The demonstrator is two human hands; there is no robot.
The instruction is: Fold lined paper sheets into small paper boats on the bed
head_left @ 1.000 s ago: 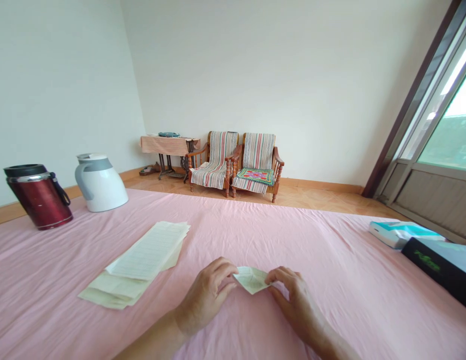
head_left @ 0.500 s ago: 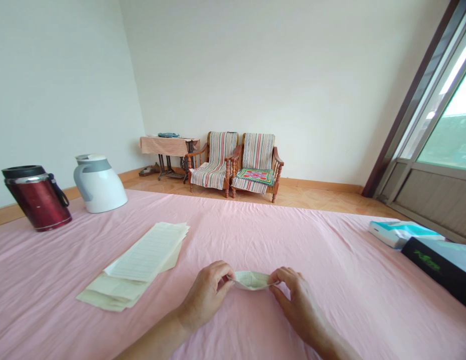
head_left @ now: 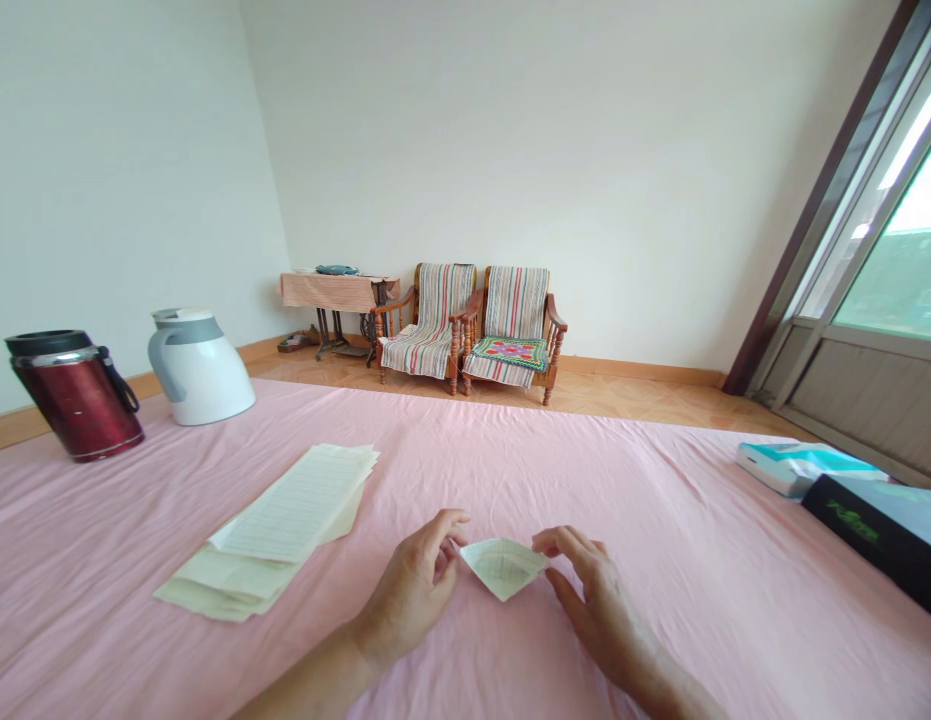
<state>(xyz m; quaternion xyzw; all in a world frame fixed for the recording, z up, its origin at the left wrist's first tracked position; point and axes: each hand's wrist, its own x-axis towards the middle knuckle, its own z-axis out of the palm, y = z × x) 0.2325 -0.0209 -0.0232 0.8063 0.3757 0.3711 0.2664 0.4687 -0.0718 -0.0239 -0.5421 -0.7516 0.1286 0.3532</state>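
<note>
A small folded paper, pale green-white and diamond-shaped, lies on the pink cloth in front of me, its lower corner pointing my way. My left hand is at its left corner, fingers curved and thumb parted from them. On the opposite side, my right hand has its index fingertip at the right corner, with a gap down to the thumb. Neither hand pinches the paper; whether the fingertips touch it is hard to tell. Left of my hands is a stack of lined paper sheets, loosely overlapping.
A red thermos and a white jug stand at the far left of the pink cloth. At the right edge are a blue-and-white packet and a black box. Two wooden armchairs stand beyond.
The folded paper was pinched at both ends and bowed open; now it lies flattened into a diamond. Both hands have loosened their fingers from its corners, staying nearly in place.
</note>
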